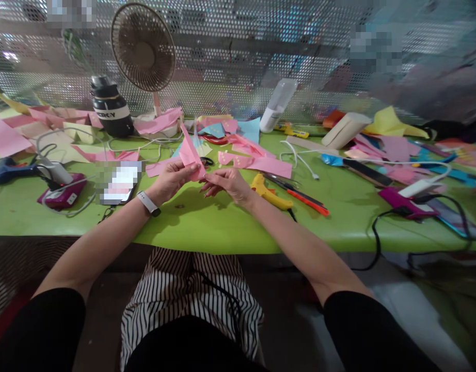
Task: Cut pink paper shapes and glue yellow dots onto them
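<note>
Two of your hands meet over the green surface [207, 227]: your left hand [172, 181] pinches the folded pink paper [189, 152] between thumb and fingers, and your right hand [231, 185] has its fingertips at the paper's lower corner, though you can't tell how firmly. Your yellow glue gun [269, 192] lies just beside your right wrist, near the red pen [310, 202].
</note>
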`<state>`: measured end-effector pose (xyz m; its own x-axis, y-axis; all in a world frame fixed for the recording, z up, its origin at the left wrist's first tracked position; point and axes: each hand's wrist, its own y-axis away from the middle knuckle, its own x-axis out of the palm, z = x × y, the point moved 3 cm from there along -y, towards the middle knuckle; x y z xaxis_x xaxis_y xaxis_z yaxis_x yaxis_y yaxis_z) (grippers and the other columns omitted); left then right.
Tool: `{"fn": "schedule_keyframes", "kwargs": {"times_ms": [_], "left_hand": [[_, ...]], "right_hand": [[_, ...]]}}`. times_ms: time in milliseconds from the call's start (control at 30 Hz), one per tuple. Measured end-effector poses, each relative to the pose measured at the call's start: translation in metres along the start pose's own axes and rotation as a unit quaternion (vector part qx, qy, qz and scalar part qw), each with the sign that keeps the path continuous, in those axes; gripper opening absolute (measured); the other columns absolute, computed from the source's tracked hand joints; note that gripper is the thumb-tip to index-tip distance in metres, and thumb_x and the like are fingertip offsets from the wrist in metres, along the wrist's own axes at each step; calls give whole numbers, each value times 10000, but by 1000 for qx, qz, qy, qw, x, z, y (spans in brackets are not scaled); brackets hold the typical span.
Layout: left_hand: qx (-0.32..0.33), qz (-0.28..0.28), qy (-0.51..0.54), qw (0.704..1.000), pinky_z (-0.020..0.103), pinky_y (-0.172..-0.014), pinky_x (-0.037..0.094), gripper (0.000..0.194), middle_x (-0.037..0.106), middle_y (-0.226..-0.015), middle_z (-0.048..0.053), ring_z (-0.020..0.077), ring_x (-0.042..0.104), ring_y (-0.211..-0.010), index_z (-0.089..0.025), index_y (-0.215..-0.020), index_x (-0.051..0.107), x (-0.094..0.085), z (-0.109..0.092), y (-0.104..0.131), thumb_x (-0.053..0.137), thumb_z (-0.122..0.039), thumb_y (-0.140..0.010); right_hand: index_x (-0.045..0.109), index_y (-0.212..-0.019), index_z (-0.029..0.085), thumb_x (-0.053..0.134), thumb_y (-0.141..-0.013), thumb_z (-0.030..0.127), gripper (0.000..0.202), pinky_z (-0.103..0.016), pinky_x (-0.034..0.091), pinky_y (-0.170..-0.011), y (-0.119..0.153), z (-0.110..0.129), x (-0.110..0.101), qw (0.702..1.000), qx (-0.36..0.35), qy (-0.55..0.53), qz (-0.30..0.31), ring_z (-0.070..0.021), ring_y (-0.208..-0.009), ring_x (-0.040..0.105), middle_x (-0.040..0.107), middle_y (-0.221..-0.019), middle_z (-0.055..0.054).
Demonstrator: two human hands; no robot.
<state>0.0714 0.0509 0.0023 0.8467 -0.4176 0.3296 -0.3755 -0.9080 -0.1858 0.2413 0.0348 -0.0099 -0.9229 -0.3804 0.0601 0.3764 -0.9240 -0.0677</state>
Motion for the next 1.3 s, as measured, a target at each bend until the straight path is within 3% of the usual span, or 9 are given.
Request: {"fn": "schedule_keyframes", "kwargs": {"times_ms": [300,567,733,933,1133,1233,1300], "left_hand": [[0,-5,-17,1000,224,-652,509,191,729,-721,28,98,631,-642,-142,-750,773,-1,4,0,894,-279,-694],[4,-12,-14,1000,216,-683,522,249,759,-781,43,103,659,-695,-145,-839,807,-4,10,-2,905,-298,-670],[12,-9,-14,1000,218,-698,530,283,763,-781,36,101,661,-700,-159,-831,809,-3,7,-2,926,-331,-639],[27,-6,-21,999,215,-664,515,281,746,-763,27,90,630,-664,-153,-802,797,-2,7,-1,924,-346,-641],[-9,-9,-17,1000,252,-737,559,266,756,-825,39,112,672,-717,-158,-851,784,-3,10,1,887,-353,-702],[4,-6,-35,999,248,-722,561,266,757,-801,42,119,681,-711,-149,-840,774,-4,11,1,902,-317,-677],[17,-4,-50,999,242,-723,562,257,762,-801,48,120,689,-716,-141,-836,767,-5,11,0,903,-285,-673]], "right_hand": [[743,-739,128,834,-717,532,416,-208,572,-500,0,-3,5,1000,-22,4,19,-126,-514,704,763,-660,-60],[720,-720,137,869,-680,498,392,-211,575,-535,0,-2,6,1000,-16,-14,24,-140,-582,734,766,-664,-48],[741,-802,137,825,-727,561,438,-179,525,-483,0,-3,6,999,-11,-11,28,-137,-596,743,788,-742,-68],[697,-750,140,808,-744,579,452,-178,497,-475,3,1,6,999,-33,24,31,-141,-595,739,767,-681,-59],[705,-765,155,791,-733,617,471,-187,476,-461,3,-3,11,999,-31,24,1,-144,-584,729,765,-687,-58],[718,-763,154,795,-718,604,459,-203,461,-434,2,-4,10,999,-19,46,11,-136,-518,686,745,-644,-52],[699,-683,161,765,-736,604,451,-208,421,-396,1,-1,4,997,-31,61,-18,-103,-419,585,670,-528,-12]]}}
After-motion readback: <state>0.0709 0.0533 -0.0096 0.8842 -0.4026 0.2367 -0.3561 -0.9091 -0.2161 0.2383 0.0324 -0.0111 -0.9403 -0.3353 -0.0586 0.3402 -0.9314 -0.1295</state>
